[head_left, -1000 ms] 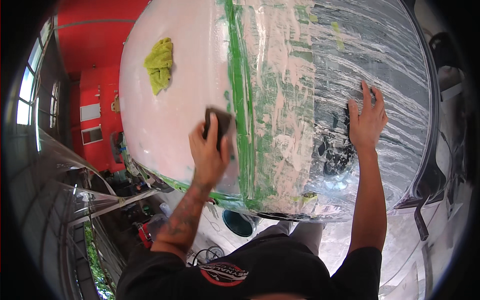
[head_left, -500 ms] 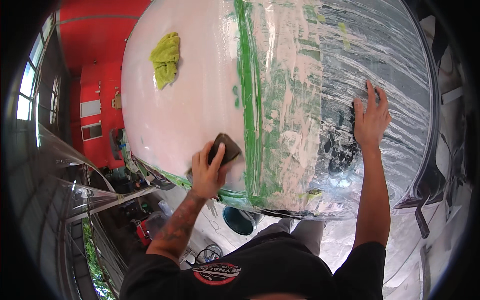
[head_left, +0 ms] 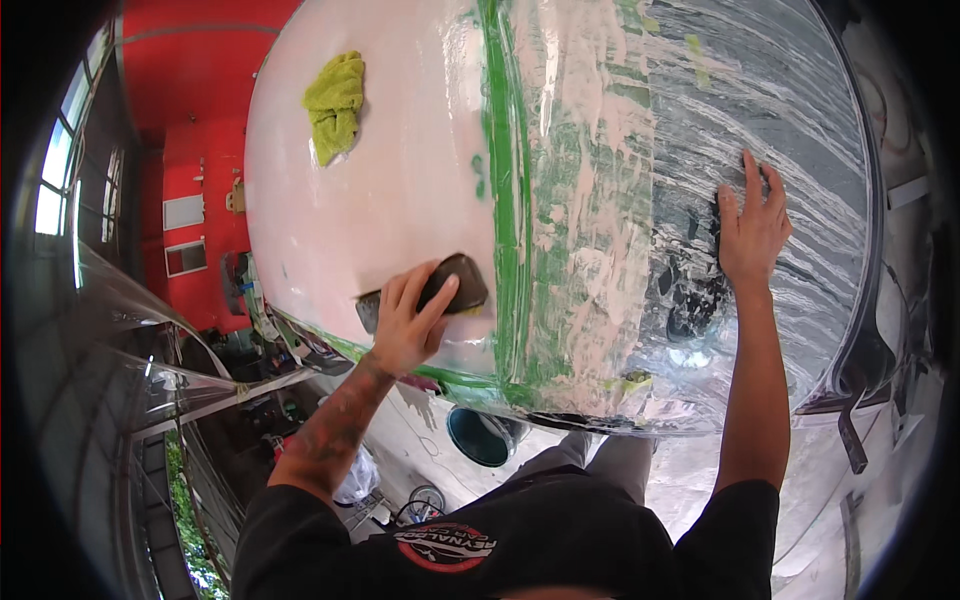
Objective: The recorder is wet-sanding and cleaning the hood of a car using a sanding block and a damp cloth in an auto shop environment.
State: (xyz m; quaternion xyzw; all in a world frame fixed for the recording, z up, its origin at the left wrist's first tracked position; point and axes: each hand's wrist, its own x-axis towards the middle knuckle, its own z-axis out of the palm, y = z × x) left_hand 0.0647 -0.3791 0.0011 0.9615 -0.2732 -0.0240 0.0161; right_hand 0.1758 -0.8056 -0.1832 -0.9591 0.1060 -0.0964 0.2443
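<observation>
My left hand (head_left: 410,318) is closed around a dark sanding block (head_left: 462,283), which rests on the smooth pale pink part of a large curved car panel (head_left: 370,200). The block lies nearly crosswise, its right end close to a green strip (head_left: 508,200) running along the panel. Under my palm, the block's middle is hidden. My right hand (head_left: 755,235), fingers apart, lies on a dark grey, white-streaked surface (head_left: 800,130) at the panel's right. It holds nothing. A crumpled yellow-green cloth (head_left: 335,108) sits farther up on the pink area.
Between the green strip and the grey surface runs a patchy pink-and-green band (head_left: 590,200). Below the near edge stands a dark teal bucket (head_left: 480,437) on the floor. Clear plastic sheeting (head_left: 140,300) hangs at left, before a red wall (head_left: 200,80).
The sanding block has turned from a slant to nearly crosswise, and my left hand has shifted slightly with it. My right hand stays at about the same spot. The view has shifted a little.
</observation>
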